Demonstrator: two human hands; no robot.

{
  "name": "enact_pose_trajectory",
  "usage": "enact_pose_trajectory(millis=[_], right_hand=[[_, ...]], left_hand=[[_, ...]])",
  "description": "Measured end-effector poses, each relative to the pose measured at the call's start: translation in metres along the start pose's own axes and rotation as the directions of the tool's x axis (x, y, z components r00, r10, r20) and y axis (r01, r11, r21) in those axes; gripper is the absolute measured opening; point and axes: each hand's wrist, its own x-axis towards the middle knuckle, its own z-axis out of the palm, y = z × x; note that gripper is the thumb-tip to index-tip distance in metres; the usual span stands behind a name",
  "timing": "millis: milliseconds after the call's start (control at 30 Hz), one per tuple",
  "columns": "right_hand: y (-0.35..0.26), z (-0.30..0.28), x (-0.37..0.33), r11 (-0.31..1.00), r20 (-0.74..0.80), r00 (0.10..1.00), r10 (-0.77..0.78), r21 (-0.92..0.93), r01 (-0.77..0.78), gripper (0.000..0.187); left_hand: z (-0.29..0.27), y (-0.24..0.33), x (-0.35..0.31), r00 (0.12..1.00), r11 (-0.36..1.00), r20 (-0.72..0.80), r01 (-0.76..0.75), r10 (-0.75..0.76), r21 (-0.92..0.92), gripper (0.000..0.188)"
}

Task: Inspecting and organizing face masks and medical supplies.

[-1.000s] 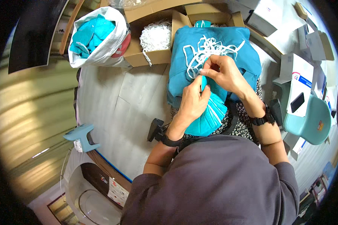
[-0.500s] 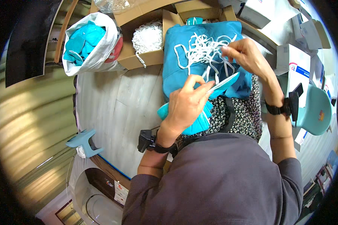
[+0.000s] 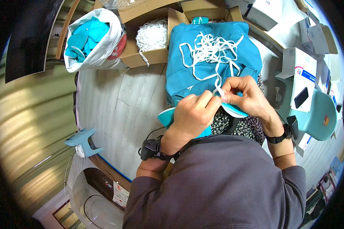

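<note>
My left hand [image 3: 193,116] is closed over teal fabric pieces with white undersides, its thumb and forefinger pinching at their upper edge. One teal piece [image 3: 233,110] sticks out to the right beneath my fingers, and another teal piece [image 3: 166,117] shows on the left of the hand. My right hand [image 3: 246,95] meets the left fingertips and pinches a flat white strap [image 3: 218,82] there. That strap runs up into a loose tangle of white straps [image 3: 214,49] on a blue cloth [image 3: 179,74] across my lap. The exact point where strap and fabric meet is hidden by my fingers.
A white sack [image 3: 112,49] of teal pieces stands at the far left. Beside it, an open cardboard box [image 3: 132,59] contains a heap of white strap [image 3: 153,36]. White boxes [image 3: 300,72], a phone [image 3: 301,97] and a light teal chair [image 3: 321,118] are on the right.
My right hand has left the strap tangle and moved down to the left fingertips, drawing a strap end with it. The teal piece has tipped down and is now mostly covered.
</note>
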Motion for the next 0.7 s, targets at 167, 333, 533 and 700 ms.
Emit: enact_pose_trajectory(millis=[167, 333, 533, 700], right_hand=[[0.026, -0.016, 0.029, 0.934, -0.518, 0.816, -0.256, -0.350, 0.071, 0.010], [0.024, -0.052, 0.037, 0.871, -0.344, 0.894, -0.287, -0.483, 0.094, 0.017], [-0.024, -0.015, 0.015, 0.927, 0.223, 0.952, -0.209, -0.263, 0.265, 0.036], [-0.002, -0.004, 0.020, 0.878, 0.350, 0.883, -0.313, -0.248, 0.410, 0.015]], left_hand=[[-0.016, 0.015, 0.000, 0.958, 0.957, -0.069, -0.283, 0.278, -0.069, 0.017], [-0.019, 0.011, 0.001, 0.926, 0.930, -0.150, -0.360, 0.347, -0.074, 0.026], [-0.019, 0.005, -0.006, 0.955, 0.956, -0.092, -0.287, 0.282, -0.060, 0.030], [-0.017, 0.004, -0.006, 0.963, 0.956, -0.057, -0.269, 0.264, -0.121, 0.031]])
